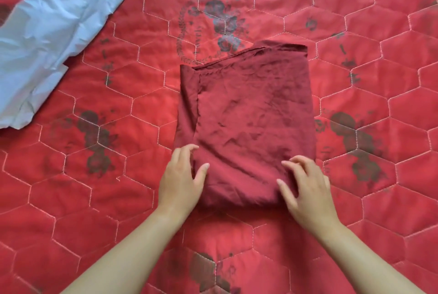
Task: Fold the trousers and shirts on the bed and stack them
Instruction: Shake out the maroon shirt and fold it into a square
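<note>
A folded maroon garment [251,123] is laid flat in a rough rectangle near the middle of the bed [379,199], and every other place here is given from it. Its near edge is rounded and thick, its right edge is straight, and on its left side a narrower under-layer is left showing beside a seam. At its far edge a slanted hem is seen, with a small flap turned over at the far right corner. The cloth is thin, matte and finely creased; whether it is a shirt or trousers cannot be told. The left hand [182,175] is rested on the near left corner, fingers loosely bent along the side edge and thumb laid on top. The right hand [308,187] is rested on the near right corner, fingers spread and slightly bent; nothing is gripped by either. The two hands are kept apart. Open red quilted bedspread, stitched in pale hexagons and printed with dark faded flowers, lies on every side. Well away to the far left, a crumpled light blue garment [54,33] is spread unfolded.
</note>
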### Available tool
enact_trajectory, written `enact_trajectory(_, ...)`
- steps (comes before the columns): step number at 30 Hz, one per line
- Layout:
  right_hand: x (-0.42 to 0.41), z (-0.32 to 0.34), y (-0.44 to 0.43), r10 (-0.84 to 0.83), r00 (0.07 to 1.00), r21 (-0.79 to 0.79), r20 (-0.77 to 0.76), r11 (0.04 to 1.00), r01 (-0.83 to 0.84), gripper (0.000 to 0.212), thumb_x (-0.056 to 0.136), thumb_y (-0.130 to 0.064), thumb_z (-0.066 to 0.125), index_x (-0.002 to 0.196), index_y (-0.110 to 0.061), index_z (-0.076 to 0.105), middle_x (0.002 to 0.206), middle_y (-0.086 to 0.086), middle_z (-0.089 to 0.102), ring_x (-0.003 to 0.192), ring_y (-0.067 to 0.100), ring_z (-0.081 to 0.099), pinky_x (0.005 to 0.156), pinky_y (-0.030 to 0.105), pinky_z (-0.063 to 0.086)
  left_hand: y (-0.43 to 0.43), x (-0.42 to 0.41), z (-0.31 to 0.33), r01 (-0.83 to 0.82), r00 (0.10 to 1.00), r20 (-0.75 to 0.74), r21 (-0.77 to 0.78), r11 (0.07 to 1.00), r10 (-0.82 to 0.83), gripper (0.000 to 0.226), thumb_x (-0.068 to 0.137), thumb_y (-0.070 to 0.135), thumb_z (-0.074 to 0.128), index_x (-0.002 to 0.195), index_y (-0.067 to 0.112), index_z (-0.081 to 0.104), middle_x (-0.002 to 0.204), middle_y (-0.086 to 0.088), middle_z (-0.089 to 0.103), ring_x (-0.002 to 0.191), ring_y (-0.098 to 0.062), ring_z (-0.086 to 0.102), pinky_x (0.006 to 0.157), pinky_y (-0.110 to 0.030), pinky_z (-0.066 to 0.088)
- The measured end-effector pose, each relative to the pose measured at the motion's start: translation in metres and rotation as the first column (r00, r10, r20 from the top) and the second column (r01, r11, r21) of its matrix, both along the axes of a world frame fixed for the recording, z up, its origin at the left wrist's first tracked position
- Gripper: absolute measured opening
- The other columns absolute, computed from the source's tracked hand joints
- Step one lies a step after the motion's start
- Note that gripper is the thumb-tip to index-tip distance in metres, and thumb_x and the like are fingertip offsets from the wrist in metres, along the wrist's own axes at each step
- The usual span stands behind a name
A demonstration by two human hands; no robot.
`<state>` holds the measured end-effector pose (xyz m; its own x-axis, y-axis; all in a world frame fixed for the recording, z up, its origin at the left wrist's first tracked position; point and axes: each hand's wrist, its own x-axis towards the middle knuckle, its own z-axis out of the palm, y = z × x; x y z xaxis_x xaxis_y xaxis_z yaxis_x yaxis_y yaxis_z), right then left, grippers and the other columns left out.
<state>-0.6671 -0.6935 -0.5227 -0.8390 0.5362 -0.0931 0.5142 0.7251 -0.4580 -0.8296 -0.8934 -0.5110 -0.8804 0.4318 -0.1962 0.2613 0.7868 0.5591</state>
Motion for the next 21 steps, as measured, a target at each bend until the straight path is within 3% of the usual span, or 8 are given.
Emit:
enact_trajectory(2,0.017,-0.003,-0.009,0.038,0.998,0.000,0.047,0.999,-0.038,0.046,0.070,-0.021,0.081,0.112,-0.015,0.063,0.121,0.006,0.055,0.114,0.026,0.050,0.088,0.047,0.039,-0.007,0.026,0.001,-0.075,0.989,0.126,-0.005,0.997,0.075,0.046,0.081,0.029,0.068,0.121,0.023,0.046,0.092,0.009,0.048,0.074,-0.013,0.053,0.073,-0.029,0.046)
enact_trajectory(5,0.037,-0.009,-0.009,-0.056,0.992,-0.033,0.110,0.998,0.060,0.052,0.068,-0.029,0.082,0.115,-0.016,0.062,0.130,0.007,0.048,0.121,0.028,0.040,0.094,0.052,0.036,-0.016,0.052,-0.001,-0.172,0.946,0.281,0.021,0.985,0.160,0.048,0.082,0.023,0.068,0.124,0.019,0.045,0.082,0.008,0.052,0.067,-0.013,0.055,0.068,-0.026,0.043)
enact_trajectory(10,0.054,-0.017,-0.005,0.005,0.980,-0.088,0.197,0.996,0.013,0.071,0.066,-0.034,0.082,0.128,-0.016,0.053,0.141,0.008,0.037,0.129,0.031,0.035,0.100,0.051,0.036,-0.020,0.055,0.006,-0.181,0.967,0.212,0.167,0.969,0.144,0.035,0.086,0.014,0.064,0.118,0.020,0.050,0.084,0.009,0.055,0.077,-0.009,0.056,0.073,-0.018,0.042)
enact_trajectory(14,0.056,-0.020,0.002,0.074,0.984,-0.039,0.160,0.997,-0.069,0.062,0.063,-0.014,0.085,0.120,-0.014,0.062,0.131,0.013,0.050,0.116,0.038,0.048,0.094,0.051,0.044,-0.032,0.054,0.011,-0.054,0.991,0.130,0.183,0.982,0.030,0.031,0.087,0.008,0.061,0.116,0.017,0.055,0.095,0.010,0.055,0.083,0.001,0.047,0.078,-0.002,0.032)
enact_trajectory(18,0.048,-0.016,0.009,0.048,0.997,0.035,0.056,0.998,-0.050,0.034,0.063,-0.002,0.080,0.094,-0.015,0.072,0.109,0.012,0.061,0.101,0.038,0.057,0.079,0.046,0.047,-0.047,0.049,0.007,0.004,0.995,0.098,0.074,0.997,-0.011,0.022,0.086,0.006,0.061,0.103,0.019,0.064,0.083,0.012,0.045,0.078,-0.001,0.048,0.073,-0.016,0.036)
enact_trajectory(21,0.043,-0.012,0.001,0.120,0.987,0.102,0.104,0.986,-0.131,0.050,0.053,-0.006,0.081,0.100,-0.015,0.068,0.118,0.011,0.059,0.110,0.034,0.053,0.083,0.047,0.043,-0.053,0.043,0.006,0.016,0.999,-0.045,-0.062,0.998,-0.019,0.023,0.081,0.006,0.066,0.098,0.020,0.068,0.093,0.000,0.049,0.085,-0.022,0.052,0.078,-0.032,0.044)
